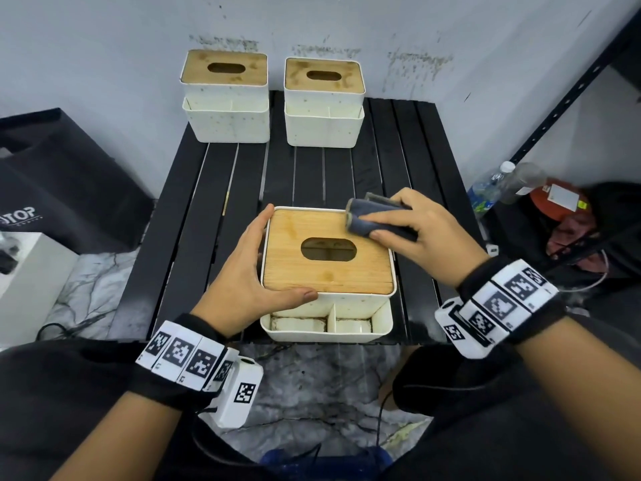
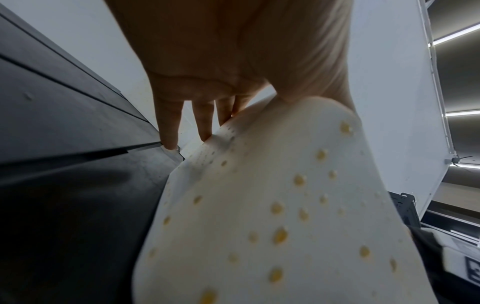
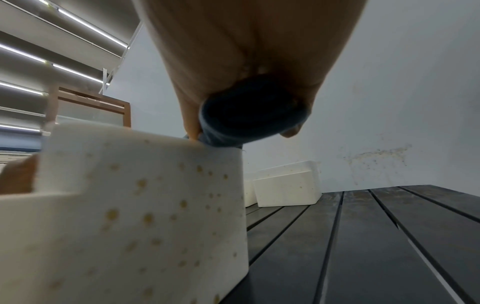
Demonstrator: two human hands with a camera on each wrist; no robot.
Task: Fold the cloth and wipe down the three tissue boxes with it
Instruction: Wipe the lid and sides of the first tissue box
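A white tissue box [image 1: 329,303] with a wooden lid [image 1: 326,251] stands at the near edge of the black slatted table [image 1: 215,189]. My left hand [image 1: 258,258] lies flat against its left side, thumb along the front rim; the left wrist view shows the fingers [image 2: 202,123] straight on the spotted white wall [image 2: 272,205]. My right hand [image 1: 412,230] grips a folded dark blue cloth [image 1: 367,216] on the lid's far right corner, seen as a dark roll [image 3: 249,115] in the right wrist view. Two more tissue boxes [image 1: 225,95] [image 1: 324,102] stand at the back by the wall.
A black bag [image 1: 69,175] and a white box [image 1: 31,265] sit on the floor at left. At right are a dark metal shelf post [image 1: 562,105], a water bottle [image 1: 492,189] and a red item [image 1: 562,206]. Bare slats lie between the near and far boxes.
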